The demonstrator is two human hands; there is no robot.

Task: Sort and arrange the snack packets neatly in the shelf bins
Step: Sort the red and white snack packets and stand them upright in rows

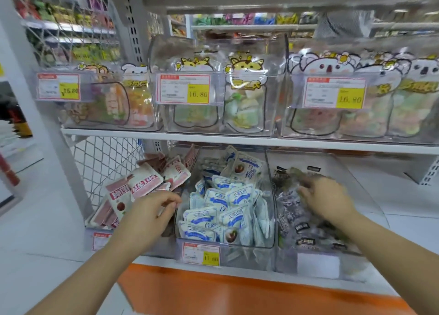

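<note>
Head view, left hand: our left hand (152, 211) is lower left of centre, fingers curled at the wall between the left bin (91, 234) and the middle bin (247, 250). We can't tell if it's pinching a packet or nothing.
Right hand: our right hand (326, 199) is lower right, fingers spread flat on the dark packets (297, 222) in the right bin (356, 262). It's blurry, with no grip that we can see.
Red-and-white packets (145, 180): heaped crooked in the left bin, several poking above its rim.
Blue-and-white packets (228, 203): crammed in the middle bin, bottom centre.
Risk, left: we reckon a wrist nudge tips the overhanging red ones out, or in with the blue lot.
Risk, right: raking with a flat hand could shove dark ones over the front, or just muddle the pile.
</note>
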